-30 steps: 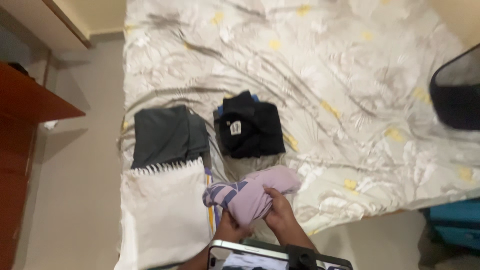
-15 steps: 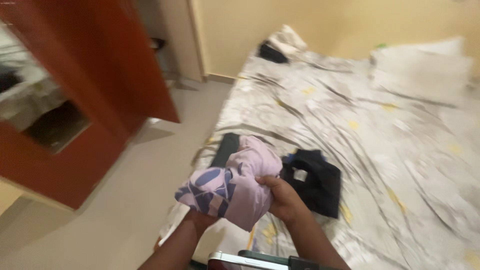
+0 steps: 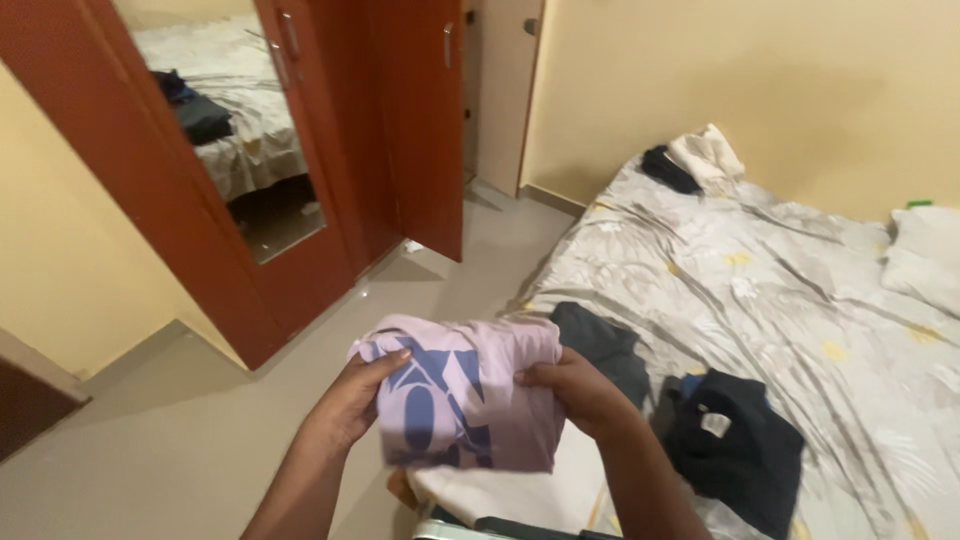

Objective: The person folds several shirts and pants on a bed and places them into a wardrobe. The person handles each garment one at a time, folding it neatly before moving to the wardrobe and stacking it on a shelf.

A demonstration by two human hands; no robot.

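A folded lilac garment (image 3: 470, 400) with a blue printed design is held up in front of me, over the bed's near corner. My left hand (image 3: 352, 400) grips its left edge and my right hand (image 3: 572, 392) grips its right edge. Behind it on the grey flowered bedsheet (image 3: 780, 290) lie a folded dark grey garment (image 3: 600, 345) and a folded black garment (image 3: 735, 450). A white cloth (image 3: 500, 490) shows under the lilac garment.
A red-brown wardrobe (image 3: 330, 140) with a mirror door (image 3: 230, 120) and an open door stands to the left across the pale floor (image 3: 180, 440). A white pillow (image 3: 925, 255) and a small pile of clothes (image 3: 695, 160) lie at the bed's far side.
My view has swung from the bed toward the wardrobe. Both hands have lifted the lilac garment off the bed and now hold it flatter, with the print facing me.
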